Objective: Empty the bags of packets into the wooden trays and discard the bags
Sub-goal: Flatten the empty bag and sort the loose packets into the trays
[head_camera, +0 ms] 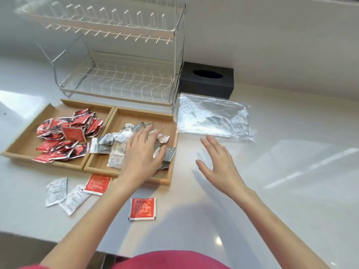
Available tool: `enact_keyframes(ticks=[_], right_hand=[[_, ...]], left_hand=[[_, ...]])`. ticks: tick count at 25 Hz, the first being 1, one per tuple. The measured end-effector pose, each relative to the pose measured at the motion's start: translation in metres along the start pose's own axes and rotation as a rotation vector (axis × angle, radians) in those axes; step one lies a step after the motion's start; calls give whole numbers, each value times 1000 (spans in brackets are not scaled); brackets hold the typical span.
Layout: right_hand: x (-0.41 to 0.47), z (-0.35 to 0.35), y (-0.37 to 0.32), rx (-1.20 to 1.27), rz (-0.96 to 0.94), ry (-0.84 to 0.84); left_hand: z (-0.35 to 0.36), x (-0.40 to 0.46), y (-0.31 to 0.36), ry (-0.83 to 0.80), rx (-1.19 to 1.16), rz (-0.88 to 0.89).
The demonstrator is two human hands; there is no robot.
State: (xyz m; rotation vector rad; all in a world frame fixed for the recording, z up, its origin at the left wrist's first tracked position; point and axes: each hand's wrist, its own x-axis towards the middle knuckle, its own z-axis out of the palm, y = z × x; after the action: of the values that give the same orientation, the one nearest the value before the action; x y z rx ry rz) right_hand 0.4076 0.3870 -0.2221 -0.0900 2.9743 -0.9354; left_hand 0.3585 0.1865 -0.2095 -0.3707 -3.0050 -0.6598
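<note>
**Packets in trays, strays and bag outstanding**

Your left hand point(144, 150) lies spread and flat on the grey-and-white packets point(116, 144) in the right wooden tray point(169, 171); the fingers are extended, pressing rather than gripping, apparently to level the heap below the rim. Your right hand point(217, 160) hovers over the counter point(272, 181) with fingers relaxed and holding nothing, near the clear plastic bag point(213, 117), which looks emptied and lies flat beside the tray, just in front of the black tissue box point(206, 79).

The left wooden tray point(23, 140) holds the red packets point(64, 131), kept apart by colour. Four packets remain on the counter in front of the trays: two white strays point(64, 195) and two red strays point(142, 209). In my judgement, sorting is nearly done; the strays and bag disposal remain.
</note>
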Motion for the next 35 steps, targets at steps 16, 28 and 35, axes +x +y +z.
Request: enact_keyframes(ticks=[16, 28, 35], right_hand=[[-51, 121, -85, 50, -76, -212], [-34, 129, -111, 37, 208, -308], [-4, 131, -150, 471, 359, -228]], left_hand=[[0, -107, -128, -66, -65, -344], [-2, -89, -149, -108, 65, -158], [-48, -75, -166, 17, -301, -169]])
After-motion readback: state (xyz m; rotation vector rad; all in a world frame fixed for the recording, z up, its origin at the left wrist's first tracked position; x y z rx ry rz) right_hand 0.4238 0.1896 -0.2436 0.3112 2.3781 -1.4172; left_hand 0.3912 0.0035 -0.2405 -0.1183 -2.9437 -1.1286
